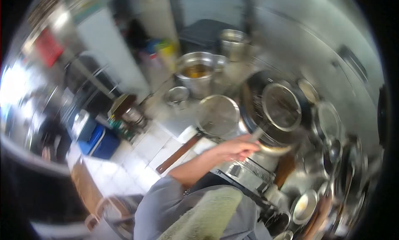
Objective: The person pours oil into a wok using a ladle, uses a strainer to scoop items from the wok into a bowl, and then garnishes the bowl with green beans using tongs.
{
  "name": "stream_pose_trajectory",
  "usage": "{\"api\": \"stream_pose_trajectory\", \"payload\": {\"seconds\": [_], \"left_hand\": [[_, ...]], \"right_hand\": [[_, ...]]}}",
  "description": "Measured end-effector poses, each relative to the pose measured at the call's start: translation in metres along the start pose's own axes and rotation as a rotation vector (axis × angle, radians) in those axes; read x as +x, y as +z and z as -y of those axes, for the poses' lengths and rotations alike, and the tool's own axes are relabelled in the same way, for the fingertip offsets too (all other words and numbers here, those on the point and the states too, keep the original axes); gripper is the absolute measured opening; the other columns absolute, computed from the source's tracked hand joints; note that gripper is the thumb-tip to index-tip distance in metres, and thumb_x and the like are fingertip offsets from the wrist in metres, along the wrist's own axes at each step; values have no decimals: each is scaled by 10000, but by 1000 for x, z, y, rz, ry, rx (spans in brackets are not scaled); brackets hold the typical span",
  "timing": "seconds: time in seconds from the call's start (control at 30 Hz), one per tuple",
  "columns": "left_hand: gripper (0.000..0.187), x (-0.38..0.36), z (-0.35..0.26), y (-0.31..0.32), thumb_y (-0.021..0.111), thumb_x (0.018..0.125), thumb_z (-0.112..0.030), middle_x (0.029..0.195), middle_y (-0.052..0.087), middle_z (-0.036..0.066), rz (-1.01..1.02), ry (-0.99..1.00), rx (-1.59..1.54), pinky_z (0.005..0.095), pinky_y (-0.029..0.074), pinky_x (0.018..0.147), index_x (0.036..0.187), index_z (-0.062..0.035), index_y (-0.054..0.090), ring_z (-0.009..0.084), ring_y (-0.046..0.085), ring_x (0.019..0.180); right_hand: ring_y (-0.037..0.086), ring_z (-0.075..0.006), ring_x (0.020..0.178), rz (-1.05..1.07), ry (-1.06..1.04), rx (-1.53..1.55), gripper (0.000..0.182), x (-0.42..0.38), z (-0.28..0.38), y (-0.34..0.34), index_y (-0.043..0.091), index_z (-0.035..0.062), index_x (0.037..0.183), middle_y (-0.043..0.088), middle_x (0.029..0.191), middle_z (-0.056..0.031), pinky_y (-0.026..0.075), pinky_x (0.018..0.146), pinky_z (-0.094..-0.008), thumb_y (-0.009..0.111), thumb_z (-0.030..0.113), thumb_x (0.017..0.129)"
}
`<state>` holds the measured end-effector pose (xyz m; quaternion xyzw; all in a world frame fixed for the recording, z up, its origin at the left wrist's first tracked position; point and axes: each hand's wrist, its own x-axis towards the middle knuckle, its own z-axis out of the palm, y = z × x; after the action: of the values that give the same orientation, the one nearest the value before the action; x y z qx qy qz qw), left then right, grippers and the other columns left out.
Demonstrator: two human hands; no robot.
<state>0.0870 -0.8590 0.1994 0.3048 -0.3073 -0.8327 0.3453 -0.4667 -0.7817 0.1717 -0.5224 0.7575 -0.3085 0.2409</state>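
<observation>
The view was tilted and blurred. One bare hand [239, 148], reaching out from a grey sleeve [166, 202], was closed around the thin metal handle of a round steel ladle [282, 107]; which of the person's hands this was could not be told from the picture, and no second hand showed. The ladle's wide, shallow bowl lay beyond the fingers, up and to the right of them, inside a large black wok [249, 115], so the handle ran from the fist into the pan. Just left of the wok and above the hand sat a round steel lid or plate [217, 114], near the hand but apart from it. Farther off stood a tall steel pot of yellowish liquid [198, 76], with a small steel bowl [176, 94] beside it. A long brown wooden handle [178, 153] lay to the left of the forearm. A pale green cloth [208, 217] was draped over the person's shoulder.
</observation>
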Motion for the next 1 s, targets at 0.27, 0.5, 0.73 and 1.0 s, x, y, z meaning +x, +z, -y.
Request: {"api": "stream_pose_trajectory", "payload": {"seconds": [0.27,0.5,0.73,1.0], "left_hand": [[356,7,-4,-10,500,923,-52,687,439,-11,-10,-30,-9,194,278,322,1276,-18,466,24,336,412],[338,11,0,-10,445,951,-56,749,436,21,-8,-4,-34,189,305,317,1273,47,445,24,360,421],[321,12,-3,-11,456,949,-69,745,442,23,-36,-10,-9,188,298,320,1250,45,465,25,357,423],[315,17,-6,-12,459,942,-67,746,439,15,-30,-43,-23,185,299,325,1239,36,482,21,353,430]], "right_hand": [[346,-79,351,245,261,807,381,31,12,7,435,148,615,382,451,54,248,345,-251,509,266,970],[389,-58,440,343,537,2188,256,34,40,4,357,37,738,397,625,-7,389,369,-159,469,111,957],[403,-72,454,272,427,2125,218,28,43,-3,314,-80,971,400,657,-24,409,369,-175,451,89,958],[399,-63,459,391,453,2094,159,15,70,-27,370,7,853,394,645,-6,395,362,-176,458,90,956]]}}
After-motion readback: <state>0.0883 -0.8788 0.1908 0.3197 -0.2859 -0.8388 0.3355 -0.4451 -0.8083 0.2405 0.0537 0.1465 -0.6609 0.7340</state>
